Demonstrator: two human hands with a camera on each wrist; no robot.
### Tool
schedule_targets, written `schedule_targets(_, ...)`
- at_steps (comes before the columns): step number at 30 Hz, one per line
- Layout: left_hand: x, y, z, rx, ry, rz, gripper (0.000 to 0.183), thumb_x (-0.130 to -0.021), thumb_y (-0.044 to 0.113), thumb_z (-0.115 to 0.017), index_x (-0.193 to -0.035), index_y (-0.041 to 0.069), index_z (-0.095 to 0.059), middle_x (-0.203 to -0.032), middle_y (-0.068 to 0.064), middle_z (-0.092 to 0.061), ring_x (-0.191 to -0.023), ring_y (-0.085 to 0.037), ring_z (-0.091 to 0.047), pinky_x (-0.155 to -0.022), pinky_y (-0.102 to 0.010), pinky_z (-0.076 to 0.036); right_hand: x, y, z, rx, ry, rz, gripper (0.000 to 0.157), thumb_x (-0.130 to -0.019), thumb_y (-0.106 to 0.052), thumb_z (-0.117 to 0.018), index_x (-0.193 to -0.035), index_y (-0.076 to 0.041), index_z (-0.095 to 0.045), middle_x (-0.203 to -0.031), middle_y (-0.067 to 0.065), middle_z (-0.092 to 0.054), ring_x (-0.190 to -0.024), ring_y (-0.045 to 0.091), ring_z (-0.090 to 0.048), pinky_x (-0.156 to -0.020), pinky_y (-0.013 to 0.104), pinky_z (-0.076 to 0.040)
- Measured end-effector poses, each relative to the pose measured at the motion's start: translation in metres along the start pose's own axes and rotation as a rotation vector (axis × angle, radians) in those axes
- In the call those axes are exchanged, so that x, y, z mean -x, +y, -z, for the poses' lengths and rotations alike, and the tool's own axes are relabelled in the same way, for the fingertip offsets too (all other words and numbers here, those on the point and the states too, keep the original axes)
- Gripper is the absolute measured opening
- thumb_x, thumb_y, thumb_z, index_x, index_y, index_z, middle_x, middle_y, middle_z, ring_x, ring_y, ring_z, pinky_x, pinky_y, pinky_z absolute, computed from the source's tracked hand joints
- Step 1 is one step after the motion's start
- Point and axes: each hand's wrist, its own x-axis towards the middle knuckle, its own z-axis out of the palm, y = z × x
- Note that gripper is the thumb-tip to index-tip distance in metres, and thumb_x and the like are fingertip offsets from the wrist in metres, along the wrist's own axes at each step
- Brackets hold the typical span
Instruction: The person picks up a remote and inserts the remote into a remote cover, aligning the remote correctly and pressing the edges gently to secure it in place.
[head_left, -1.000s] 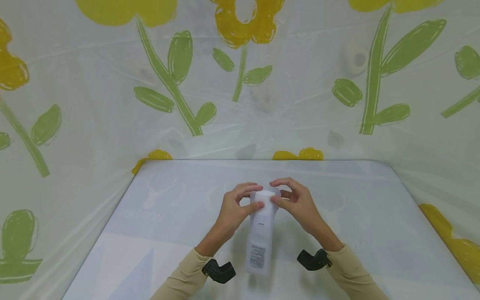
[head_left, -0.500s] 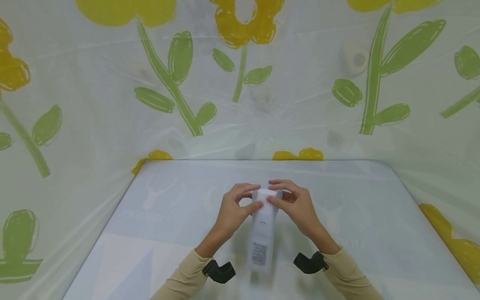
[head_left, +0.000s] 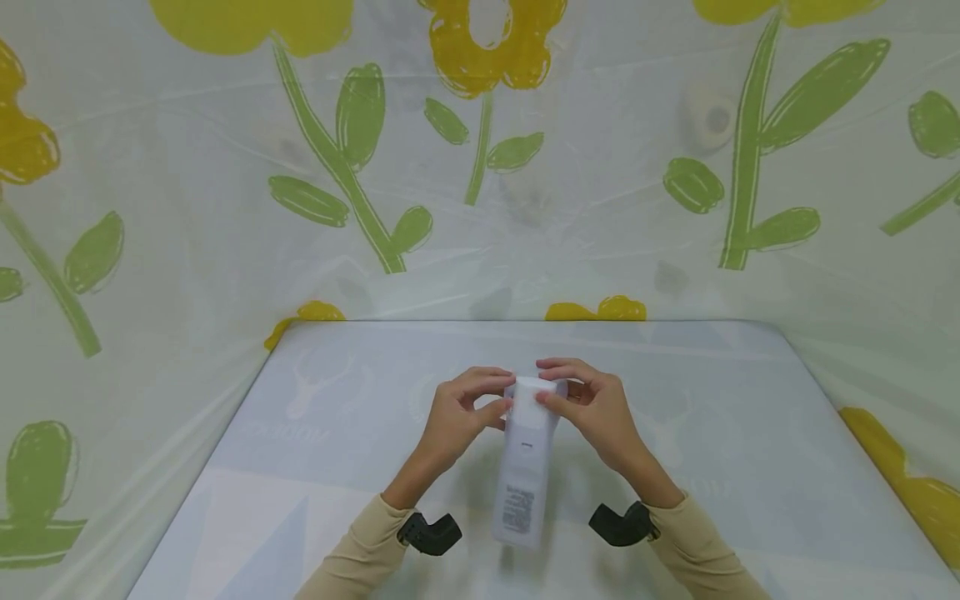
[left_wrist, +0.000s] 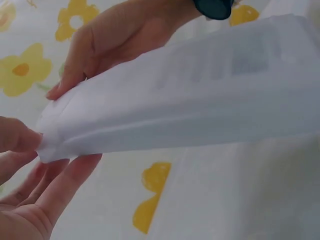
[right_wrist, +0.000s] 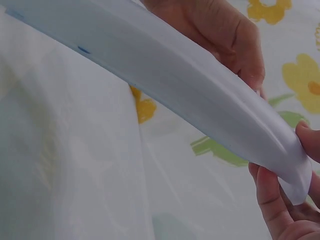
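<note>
A long white package [head_left: 525, 467] with a soft, pale wrapping hangs tilted over the table, its lower end toward me. A grey printed block shows near that lower end in the head view. My left hand [head_left: 459, 414] pinches the upper left corner, thumb on the near side and fingers on the far side. Opposite it, my right hand [head_left: 597, 408] holds the upper right corner, its thumb on the front face. In the left wrist view the wrapping [left_wrist: 50, 145] comes to a folded edge between the left fingers. The right wrist view shows a loose flap [right_wrist: 295, 187] at the right fingers.
Below the package lies a pale table [head_left: 337, 450] with faint printed patterns. Behind it hangs a white curtain [head_left: 585, 192] with yellow flowers and green leaves. Each wrist wears a black camera mount [head_left: 431, 533].
My left hand has shifted slightly left, its thumb sliding from the front face to the package's left edge. The right thumb has moved a little inward, and the package has swung slightly right.
</note>
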Motion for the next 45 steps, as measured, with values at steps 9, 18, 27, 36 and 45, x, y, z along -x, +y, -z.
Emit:
schedule_targets(9,-0.001,0.005,-0.003,-0.151,0.077,-0.032,0.023,-0.076,-0.006,-0.06,-0.099,-0.005,-0.06,-0.101,-0.017,-0.055,-0.086,-0.03,-0.057,-0.055,-0.03,-0.053,0.0,-0.001,-0.004,0.022,-0.003,0.0,0.025,-0.076,-0.006,-0.067,-0.098,0.004,-0.061,-0.114,0.017,-0.054,-0.088,0.026,-0.06,-0.071,0.029,-0.052)
schedule_targets(18,-0.001,0.007,-0.006,-0.202,0.147,0.002,0.02,-0.076,-0.006,-0.059,-0.095,-0.003,-0.064,-0.094,-0.014,-0.059,-0.077,-0.028,-0.06,-0.049,-0.033,-0.052,-0.002,0.022,-0.003,0.009,-0.012,0.016,0.026,-0.075,-0.015,-0.069,-0.098,-0.005,-0.064,-0.113,0.008,-0.056,-0.089,0.02,-0.06,-0.072,0.029,-0.051)
schedule_targets(27,-0.001,0.009,-0.008,-0.224,0.174,0.008,0.014,-0.076,-0.005,-0.059,-0.089,-0.004,-0.065,-0.089,-0.015,-0.062,-0.073,-0.026,-0.061,-0.047,-0.033,-0.051,0.0,0.016,-0.006,0.018,-0.012,0.053,0.024,-0.075,-0.012,-0.069,-0.097,-0.003,-0.064,-0.112,0.011,-0.056,-0.091,0.023,-0.059,-0.072,0.028,-0.051)
schedule_targets(36,-0.003,0.008,-0.01,-0.25,0.146,-0.018,0.011,-0.08,-0.003,-0.058,-0.089,-0.004,-0.064,-0.084,-0.014,-0.064,-0.069,-0.025,-0.063,-0.047,-0.032,-0.052,-0.001,0.023,-0.004,0.028,-0.023,0.078,0.025,-0.075,-0.015,-0.07,-0.097,-0.006,-0.064,-0.112,0.009,-0.056,-0.091,0.02,-0.059,-0.072,0.029,-0.051)
schedule_targets(45,-0.001,0.007,-0.009,-0.269,0.157,-0.034,0.01,-0.079,-0.004,-0.059,-0.087,-0.004,-0.064,-0.079,-0.015,-0.065,-0.064,-0.023,-0.063,-0.045,-0.034,-0.051,0.001,0.026,-0.004,0.06,-0.058,0.069,0.025,-0.075,-0.019,-0.069,-0.097,-0.008,-0.065,-0.113,0.009,-0.056,-0.091,0.018,-0.059,-0.072,0.029,-0.051)
